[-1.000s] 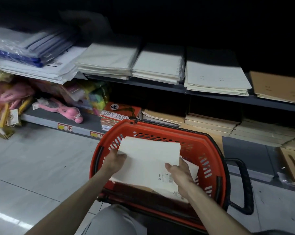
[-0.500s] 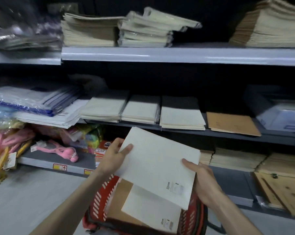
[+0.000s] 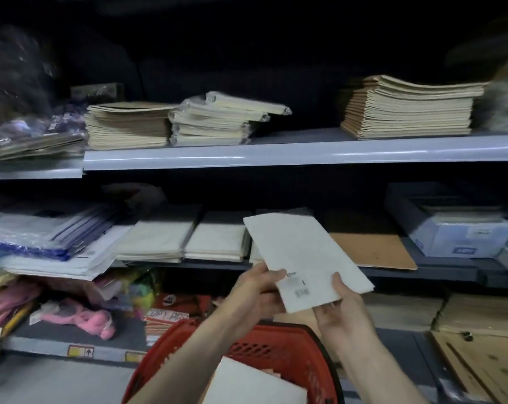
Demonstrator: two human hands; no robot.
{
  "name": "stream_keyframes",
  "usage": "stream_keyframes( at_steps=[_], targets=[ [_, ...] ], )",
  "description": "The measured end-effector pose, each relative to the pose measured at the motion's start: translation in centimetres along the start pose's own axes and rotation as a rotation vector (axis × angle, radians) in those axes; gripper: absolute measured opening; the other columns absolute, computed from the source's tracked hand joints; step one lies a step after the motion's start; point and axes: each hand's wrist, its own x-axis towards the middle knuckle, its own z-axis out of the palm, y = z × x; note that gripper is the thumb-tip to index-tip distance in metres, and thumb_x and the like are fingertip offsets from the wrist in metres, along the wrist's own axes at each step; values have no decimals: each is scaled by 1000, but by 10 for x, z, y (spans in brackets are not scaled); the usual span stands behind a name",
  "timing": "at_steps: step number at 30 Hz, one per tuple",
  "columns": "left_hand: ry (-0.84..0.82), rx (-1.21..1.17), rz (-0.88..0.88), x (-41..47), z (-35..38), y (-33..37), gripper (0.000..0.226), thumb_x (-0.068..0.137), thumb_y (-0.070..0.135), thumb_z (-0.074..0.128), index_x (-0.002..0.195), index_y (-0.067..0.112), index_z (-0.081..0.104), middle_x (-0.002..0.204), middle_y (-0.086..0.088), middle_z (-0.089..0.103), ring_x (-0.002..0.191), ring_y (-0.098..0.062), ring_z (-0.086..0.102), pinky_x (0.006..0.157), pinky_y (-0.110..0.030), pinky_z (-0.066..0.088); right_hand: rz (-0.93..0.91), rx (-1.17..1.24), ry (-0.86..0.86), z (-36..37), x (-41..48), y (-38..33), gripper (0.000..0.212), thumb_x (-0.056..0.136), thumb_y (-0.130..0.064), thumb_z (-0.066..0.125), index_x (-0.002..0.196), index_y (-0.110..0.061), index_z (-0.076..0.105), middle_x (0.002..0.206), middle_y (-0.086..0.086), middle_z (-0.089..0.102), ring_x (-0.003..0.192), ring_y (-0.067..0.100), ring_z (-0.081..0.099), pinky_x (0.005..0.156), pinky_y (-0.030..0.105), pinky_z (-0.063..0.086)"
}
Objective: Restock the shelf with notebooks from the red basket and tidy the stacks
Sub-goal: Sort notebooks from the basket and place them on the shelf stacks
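Note:
A white notebook (image 3: 303, 255) with a barcode label near its lower edge is held up in front of the middle shelf (image 3: 436, 272). My left hand (image 3: 255, 290) grips its lower left corner and my right hand (image 3: 341, 312) grips its lower right edge from below. The red basket (image 3: 279, 349) sits low in the middle, under my forearms, with another white notebook (image 3: 247, 386) lying in it. Stacks of cream notebooks (image 3: 217, 239) lie side by side on the middle shelf, just left of and behind the held notebook.
A brown notebook (image 3: 372, 249) and a blue-white box (image 3: 457, 237) lie right of the held one. The upper shelf (image 3: 276, 151) carries tan stacks (image 3: 410, 109) and wrapped cream pads (image 3: 217, 121). Plastic folders (image 3: 51, 237) and pink toys (image 3: 83, 317) lie at left.
Both hands lifted the white notebook out of the basket and up toward the middle shelf. The view tilted upward, so the upper shelf now shows.

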Motion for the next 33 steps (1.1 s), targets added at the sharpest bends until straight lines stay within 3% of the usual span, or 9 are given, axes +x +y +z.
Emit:
stream_keyframes(
  at_steps=[3, 7, 13, 16, 18, 20, 24, 29, 33],
  targets=[
    [62, 85, -19, 12, 1, -10, 34, 98, 6, 64, 132, 11, 60, 113, -21, 75, 81, -40, 68, 67, -37, 59, 74, -22, -39, 14, 14, 8, 34, 99, -12, 65, 132, -6, 62, 121, 17, 74, 113, 30, 71, 95, 42, 56],
    [175, 108, -2, 23, -16, -9, 29, 99, 0, 63, 127, -3, 62, 107, -21, 77, 60, -24, 66, 60, -29, 56, 30, -256, -15, 5, 28, 1, 27, 95, -7, 71, 121, -5, 66, 116, 16, 75, 106, 28, 71, 85, 36, 56],
    [205, 213, 158, 31, -28, 5, 29, 95, 2, 70, 122, 12, 66, 110, -2, 80, 102, -24, 76, 86, -26, 60, -356, -831, -45, -10, 42, -26, 38, 91, -10, 78, 127, -15, 68, 101, -1, 80, 93, 13, 77, 96, 35, 56],
    [362, 375, 203, 49, -30, 12, 42, 92, 13, 77, 130, 8, 62, 85, 4, 81, 88, -18, 79, 93, -26, 57, -474, -1071, -103, 6, 53, -37, 41, 93, -13, 76, 133, -17, 67, 113, -8, 73, 104, 0, 66, 95, 24, 51],
    [438, 499, 202, 63, -32, 13, 59, 89, 21, 80, 140, 3, 56, 75, -2, 80, 77, -6, 77, 85, -8, 48, -558, -1174, -91, 19, 64, -40, 43, 95, -11, 73, 137, -11, 66, 115, -4, 74, 100, 2, 65, 101, 25, 50],
    [494, 582, 194, 75, -34, 12, 51, 89, 22, 80, 134, 6, 62, 72, -6, 78, 75, -4, 76, 66, -2, 40, -600, -1297, -72, 30, 73, -39, 42, 96, -14, 73, 137, -9, 66, 109, 0, 74, 96, 7, 64, 96, 21, 46],
    [562, 660, 133, 89, -41, 0, 73, 90, 33, 79, 150, 5, 47, 61, -7, 74, 70, -6, 74, 56, -3, 41, -686, -1472, 1, 24, 96, -33, 40, 94, -23, 76, 128, -4, 70, 103, 15, 76, 102, 32, 71, 97, 33, 53],
    [568, 756, 91, 94, -42, -4, 75, 91, 41, 77, 151, 9, 47, 57, -6, 72, 55, -11, 72, 54, -16, 48, -746, -1646, 110, 16, 104, -28, 44, 98, -41, 68, 134, -16, 69, 125, 3, 74, 116, 29, 68, 91, 43, 58],
    [539, 848, 121, 86, -41, 1, 71, 95, 40, 71, 153, 10, 44, 59, -3, 73, 54, -7, 71, 55, -16, 50, -729, -1677, 102, 20, 92, -24, 53, 99, -49, 60, 145, -21, 56, 119, 4, 75, 116, 31, 66, 87, 44, 57]
  ],
)
